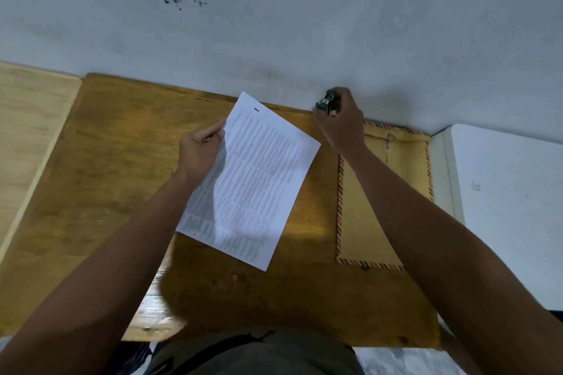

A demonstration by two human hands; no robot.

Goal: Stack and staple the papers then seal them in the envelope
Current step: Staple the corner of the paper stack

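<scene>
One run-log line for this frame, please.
left hand: holds papers | right hand: grips stapler | envelope: on desk

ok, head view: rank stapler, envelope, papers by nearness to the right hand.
From the right hand:
1. stapler, gripped in its fingers at the desk's far edge.
2. envelope, under the wrist.
3. papers, to the left, held by the left hand.

Two hands were present: the left hand [199, 148] and the right hand [342, 122]. One sheaf of papers [256, 183] lay between them, one stapler [326, 102] within the right, one envelope [365, 207] beneath its forearm.
</scene>
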